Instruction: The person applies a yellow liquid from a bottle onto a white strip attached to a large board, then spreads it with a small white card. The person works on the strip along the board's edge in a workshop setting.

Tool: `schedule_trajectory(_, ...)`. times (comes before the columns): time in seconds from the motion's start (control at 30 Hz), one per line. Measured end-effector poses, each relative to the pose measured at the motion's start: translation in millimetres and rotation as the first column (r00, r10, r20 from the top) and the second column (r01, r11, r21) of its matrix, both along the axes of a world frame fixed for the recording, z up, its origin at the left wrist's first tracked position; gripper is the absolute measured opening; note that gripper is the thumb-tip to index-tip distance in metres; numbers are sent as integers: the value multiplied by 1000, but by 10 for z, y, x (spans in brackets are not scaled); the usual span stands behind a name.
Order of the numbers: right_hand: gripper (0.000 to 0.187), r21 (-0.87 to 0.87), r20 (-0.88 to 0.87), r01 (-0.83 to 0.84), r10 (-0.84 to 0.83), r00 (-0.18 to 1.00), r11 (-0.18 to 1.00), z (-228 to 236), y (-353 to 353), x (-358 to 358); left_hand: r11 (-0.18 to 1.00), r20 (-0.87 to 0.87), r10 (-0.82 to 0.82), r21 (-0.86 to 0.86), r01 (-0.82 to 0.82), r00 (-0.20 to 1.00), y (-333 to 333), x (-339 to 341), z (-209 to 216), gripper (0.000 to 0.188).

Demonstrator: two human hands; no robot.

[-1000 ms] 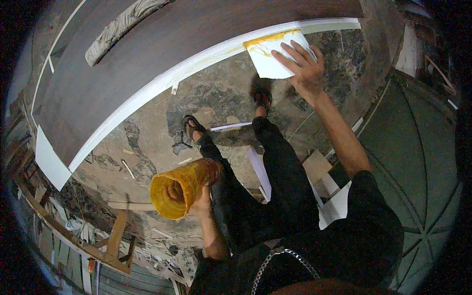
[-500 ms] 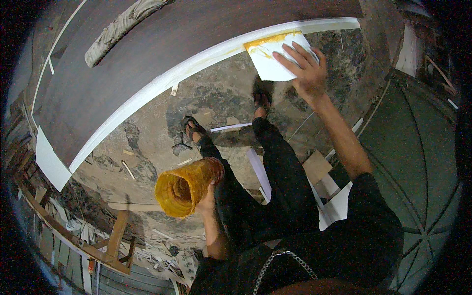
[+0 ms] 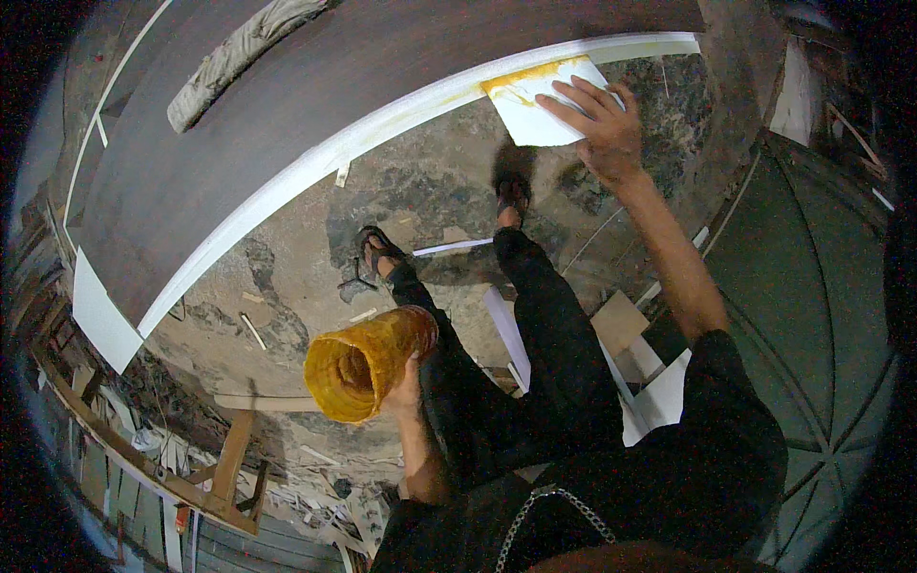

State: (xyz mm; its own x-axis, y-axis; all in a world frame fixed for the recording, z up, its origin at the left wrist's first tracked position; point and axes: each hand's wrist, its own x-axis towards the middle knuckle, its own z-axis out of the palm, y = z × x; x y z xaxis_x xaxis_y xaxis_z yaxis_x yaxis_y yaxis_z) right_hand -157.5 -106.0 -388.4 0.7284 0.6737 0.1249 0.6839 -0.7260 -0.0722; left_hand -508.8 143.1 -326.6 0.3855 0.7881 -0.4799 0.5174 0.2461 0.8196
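My left hand (image 3: 406,384) is closed round the far end of a yellow-smeared tub (image 3: 373,358), tilted so its open mouth faces left; a brownish coating lines its inside. Up at the right, my right hand (image 3: 607,124) holds a white flat sheet (image 3: 535,116) with fingers spread over its face. Yellow paste is streaked along the sheet's upper edge, which lies against the white edge strip (image 3: 382,124) of a large dark brown panel (image 3: 277,143). Faint yellow smears show on the strip just left of the sheet. My thumb is mostly hidden.
A wrapped, pale roll (image 3: 234,67) lies on the panel. My sandalled feet stand on the stained floor (image 3: 287,277) among small scraps. Wooden frame pieces (image 3: 229,458) and offcuts fill the lower left. White and tan boards (image 3: 621,325) lie by my right leg; a dark green surface (image 3: 802,315) is at right.
My right hand and the white sheet have shifted slightly up and right along the edge strip. The tub in my left hand stays nearly where it was.
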Motion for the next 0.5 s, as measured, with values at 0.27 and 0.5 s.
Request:
schedule_trajectory(0.27,65,-135,-325,-195,143,935,971,-74,-257,-501,998,-52,-6,64,9,999,186,-63,-114,107)
schedule_trajectory(0.5,68,-11,-109,-86,84,990,996,337,474,-510,989,-83,-40,142,52,996,334,-128,-10,113)
